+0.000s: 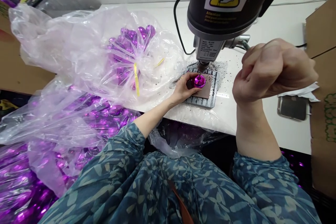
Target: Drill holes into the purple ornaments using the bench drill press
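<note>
Under the chuck (203, 66) of a dark bench drill press (223, 24), a shiny faceted purple disc (200, 81) is pinched by my left hand (183, 86). The disc rests over a brown square board (206, 92) on the slotted metal base (214, 94). The drill bit's tip meets or nearly meets the disc; I cannot tell which. My right hand (270, 70) is closed in a fist around the press's feed lever (245, 44), most of which is hidden by the fingers.
Clear plastic bags of purple pieces (128, 38) lie left, one tied with a yellow strip (136, 78). Dark shavings surround the base. A phone (293, 107) lies right, by cardboard boxes (324, 112). A black cable (176, 14) hangs behind the press.
</note>
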A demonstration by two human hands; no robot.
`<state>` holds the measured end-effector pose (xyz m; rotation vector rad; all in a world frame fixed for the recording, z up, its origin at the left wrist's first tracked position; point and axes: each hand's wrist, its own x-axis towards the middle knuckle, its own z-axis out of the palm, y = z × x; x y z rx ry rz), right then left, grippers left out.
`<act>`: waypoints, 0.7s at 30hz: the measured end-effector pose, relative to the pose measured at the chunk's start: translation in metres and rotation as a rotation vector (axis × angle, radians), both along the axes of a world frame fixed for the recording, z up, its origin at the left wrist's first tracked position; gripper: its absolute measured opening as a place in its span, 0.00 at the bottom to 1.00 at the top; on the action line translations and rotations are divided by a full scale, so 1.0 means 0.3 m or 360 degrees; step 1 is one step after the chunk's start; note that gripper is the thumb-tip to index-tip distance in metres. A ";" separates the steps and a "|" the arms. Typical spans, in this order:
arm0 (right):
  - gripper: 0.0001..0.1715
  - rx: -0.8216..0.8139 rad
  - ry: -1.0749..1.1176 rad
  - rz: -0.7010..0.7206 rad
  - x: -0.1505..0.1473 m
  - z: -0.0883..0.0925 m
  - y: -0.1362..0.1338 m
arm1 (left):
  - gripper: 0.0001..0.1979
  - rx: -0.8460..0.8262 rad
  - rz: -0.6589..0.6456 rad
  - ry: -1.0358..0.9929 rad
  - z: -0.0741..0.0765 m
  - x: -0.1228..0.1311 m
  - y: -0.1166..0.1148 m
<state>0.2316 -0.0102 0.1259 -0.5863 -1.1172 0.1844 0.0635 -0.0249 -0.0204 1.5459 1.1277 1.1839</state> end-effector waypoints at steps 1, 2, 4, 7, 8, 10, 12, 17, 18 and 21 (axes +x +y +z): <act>0.55 0.0172 0.0016 -0.0020 0.001 -0.012 0.005 | 0.34 -0.0001 0.0001 -0.0002 -0.002 -0.001 0.000; 0.52 0.0361 0.0025 -0.0037 0.000 -0.023 0.010 | 0.34 -0.0004 0.0006 -0.0001 -0.004 -0.001 0.001; 0.48 0.0607 0.0025 -0.0047 -0.006 -0.039 0.023 | 0.35 -0.0013 0.0018 0.0006 -0.009 -0.002 0.002; 0.47 0.0591 -0.0013 -0.0056 -0.015 -0.059 0.039 | 0.35 -0.0020 0.0017 0.0005 -0.015 -0.001 0.005; 0.47 0.0579 -0.0032 -0.0103 -0.016 -0.067 0.044 | 0.35 -0.0023 0.0014 0.0002 -0.016 0.000 0.005; 0.48 0.0577 -0.0079 -0.0223 -0.014 -0.088 0.053 | 0.34 -0.0020 0.0021 -0.0005 -0.013 0.000 0.003; 0.48 0.0603 -0.0116 -0.0289 -0.012 -0.104 0.057 | 0.33 -0.0018 0.0024 -0.0008 -0.007 0.000 -0.001; 0.47 0.0564 -0.0073 -0.0118 -0.027 -0.007 0.043 | 0.32 0.0009 -0.0007 -0.0015 -0.004 0.002 0.004; 0.46 0.0508 -0.0051 -0.0069 -0.033 0.040 0.041 | 0.32 0.0011 -0.0004 -0.0016 -0.006 0.004 0.008; 0.46 0.0278 0.0029 0.0094 -0.029 0.185 0.041 | 0.31 -0.0014 0.0041 -0.0002 -0.003 0.012 0.010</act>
